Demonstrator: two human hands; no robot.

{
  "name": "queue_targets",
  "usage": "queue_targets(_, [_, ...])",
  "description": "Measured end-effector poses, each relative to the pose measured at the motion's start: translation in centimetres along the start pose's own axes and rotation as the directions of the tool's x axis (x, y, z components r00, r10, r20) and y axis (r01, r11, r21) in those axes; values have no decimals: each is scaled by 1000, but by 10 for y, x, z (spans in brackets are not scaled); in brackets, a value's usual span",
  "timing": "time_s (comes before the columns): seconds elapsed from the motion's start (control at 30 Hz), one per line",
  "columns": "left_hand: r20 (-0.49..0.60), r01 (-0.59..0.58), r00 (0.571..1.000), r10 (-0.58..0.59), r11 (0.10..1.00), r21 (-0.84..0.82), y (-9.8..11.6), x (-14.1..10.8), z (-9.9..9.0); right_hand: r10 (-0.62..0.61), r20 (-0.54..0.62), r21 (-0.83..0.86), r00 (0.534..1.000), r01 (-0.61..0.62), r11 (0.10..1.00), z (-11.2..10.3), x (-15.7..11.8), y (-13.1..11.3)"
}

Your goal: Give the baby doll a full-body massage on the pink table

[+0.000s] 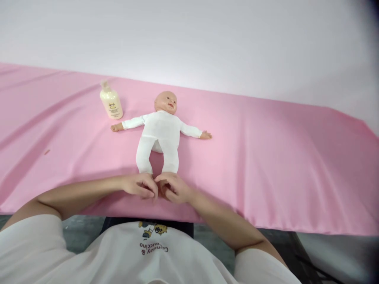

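Observation:
A baby doll (161,126) in a white suit lies on its back, arms spread, its head away from me. Its feet are hidden behind my hands. My left hand (140,185) is at the foot on the left side of the picture, fingers curled. Beside it, my right hand (174,187) is curled at the other foot, over a bit of skin-coloured foot. The two hands nearly touch. What the fingers grip is too hidden to make out.
A cream-coloured pump bottle (111,101) stands near the doll's outstretched arm on the left. Pink cloth (266,165) covers the table, with its front edge close to my body. Behind the table is a white wall. A small brown mark (47,152) shows on the cloth at the left.

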State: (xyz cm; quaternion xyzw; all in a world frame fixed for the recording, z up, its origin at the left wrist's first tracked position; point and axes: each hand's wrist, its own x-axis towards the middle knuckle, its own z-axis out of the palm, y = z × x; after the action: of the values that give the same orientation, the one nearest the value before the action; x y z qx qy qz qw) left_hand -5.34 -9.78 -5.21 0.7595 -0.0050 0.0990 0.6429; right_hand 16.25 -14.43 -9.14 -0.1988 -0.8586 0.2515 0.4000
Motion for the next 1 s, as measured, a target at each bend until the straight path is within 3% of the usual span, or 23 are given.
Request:
queue_targets(0.1, [-202,43,978,-46,999,-16,8,4,-25,170,-175,-47,970,-180,982,-7,2,2])
queue_targets(0.17, [-458,54,889,2,993,109,13,15,-54,377,-294,9,878,-392,920,-11,4,3])
queue_targets(0.23, [-707,143,701,89,955,262,17,35,-93,578,-355,138,735,-570,810,-13,7,6])
queue_targets(0.3, [-842,208,514,165,928,309,15,60,-139,715,-329,293,617,-653,699,-13,11,10])
queue_targets(0.33, [-893,229,413,178,929,291,11,73,-162,762,-292,363,578,-670,648,-12,12,13])
queue_targets(0.37, [-922,253,344,176,929,272,5,85,-184,797,-253,423,549,-678,601,-12,14,16])
queue_targets(0.47, [-991,332,112,72,937,106,-19,115,-233,831,-203,524,518,-660,539,-9,15,24])
queue_targets(0.57, [-997,378,83,-6,925,26,-44,130,-252,812,-234,555,535,-612,564,-6,11,34])
queue_targets(0.7, [-993,440,84,-78,897,-33,-64,127,-250,826,-225,563,516,-623,543,-4,7,40])
queue_targets(0.83, [-992,408,45,-117,909,-88,-67,116,-249,848,-222,605,481,-614,506,-6,10,32])
queue_targets(1.0, [-985,285,7,-170,945,-161,-64,110,-248,871,-208,786,445,-454,419,-10,18,22])
